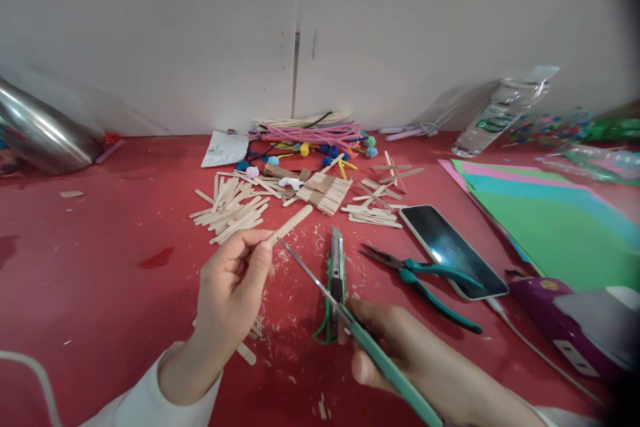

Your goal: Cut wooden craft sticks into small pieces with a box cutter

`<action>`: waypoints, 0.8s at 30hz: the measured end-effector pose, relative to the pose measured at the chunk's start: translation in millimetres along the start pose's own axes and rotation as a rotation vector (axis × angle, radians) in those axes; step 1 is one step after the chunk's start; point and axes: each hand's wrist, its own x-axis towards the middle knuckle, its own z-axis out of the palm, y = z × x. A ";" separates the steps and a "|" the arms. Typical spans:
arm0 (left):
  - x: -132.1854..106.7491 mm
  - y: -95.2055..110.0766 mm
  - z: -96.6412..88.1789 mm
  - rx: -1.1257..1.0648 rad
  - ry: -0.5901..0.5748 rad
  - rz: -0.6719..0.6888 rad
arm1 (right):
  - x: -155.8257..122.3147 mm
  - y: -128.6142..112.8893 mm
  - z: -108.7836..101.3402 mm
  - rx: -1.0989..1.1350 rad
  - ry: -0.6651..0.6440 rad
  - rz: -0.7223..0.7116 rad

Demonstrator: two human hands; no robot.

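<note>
My left hand (233, 287) pinches a wooden craft stick (296, 219) between thumb and fingers, its free end pointing up and right. My right hand (395, 340) is wrapped round a green-handled utility knife (383, 353), seen nearly edge-on. The tip of its thin blade meets or nearly meets the stick beside my left thumb; contact is hard to tell. Beneath the blade, a second utility knife (337, 260) with green edging lies on the red table (125, 320). Wood shavings (287, 293) are scattered between my hands.
Loose craft sticks (233, 207), a stick bundle (327, 192) and pipe cleaners (310, 133) lie behind my hands. To the right are pliers (420, 277), a phone (445, 243), coloured paper (545, 213), a purple glue gun (555, 307) and a bottle (500, 113). A metal flask (45, 127) lies left.
</note>
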 end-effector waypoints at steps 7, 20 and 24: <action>-0.2 0.6 0.1 -0.036 -0.002 -0.024 | -0.1 -6.7 -1.6 0.004 -0.002 0.020; 1.8 3.3 1.2 -0.051 -0.006 -0.040 | 1.8 -9.5 -4.3 0.026 -0.030 0.049; 0.7 2.9 0.6 -0.036 -0.009 -0.034 | 2.1 -7.6 -3.2 0.034 -0.036 0.047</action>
